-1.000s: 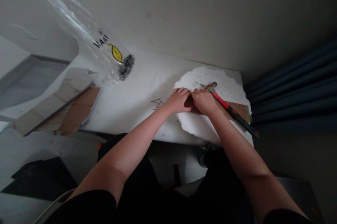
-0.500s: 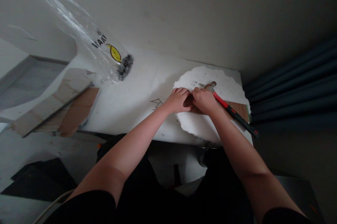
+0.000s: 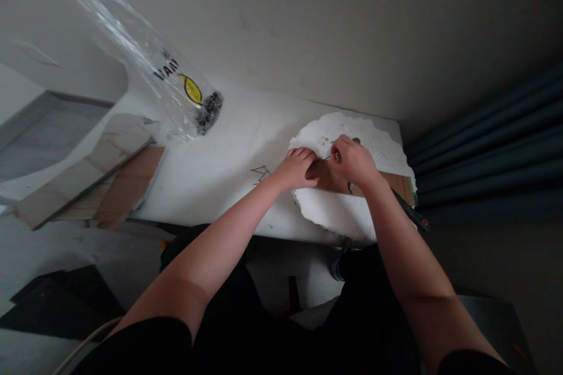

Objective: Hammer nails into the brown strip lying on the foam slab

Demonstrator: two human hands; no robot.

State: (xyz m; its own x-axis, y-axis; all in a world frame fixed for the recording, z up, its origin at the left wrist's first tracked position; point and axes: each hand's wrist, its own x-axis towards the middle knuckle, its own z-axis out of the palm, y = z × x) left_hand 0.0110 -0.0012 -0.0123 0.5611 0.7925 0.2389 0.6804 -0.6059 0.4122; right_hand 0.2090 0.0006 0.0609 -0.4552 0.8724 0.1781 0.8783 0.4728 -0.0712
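My left hand (image 3: 298,168) is closed around the left end of a brown wooden board (image 3: 332,180), thumb on the near side and fingers on the far side. Just to its right, my right hand (image 3: 353,159) pinches a thin nail (image 3: 326,158), whose end points toward my left hand. The board lies on a torn-edged white slab (image 3: 323,128). Behind my right hand and forearm lies a hammer, mostly covered; the end of its black handle (image 3: 411,210) sticks out at the right. Several loose nails (image 3: 260,173) lie on the white table left of the slab.
A clear plastic bag (image 3: 176,87) with dark contents at its bottom lies on the white table (image 3: 229,164). Cut boards (image 3: 127,187) rest at the left and overhang the edge. A wall rises behind the table; a dark blue curtain (image 3: 488,146) hangs at the right.
My right hand has moved right and slightly up from the spot beside my left hand, and a thin nail now shows at its fingertips. My left hand has stayed in place.
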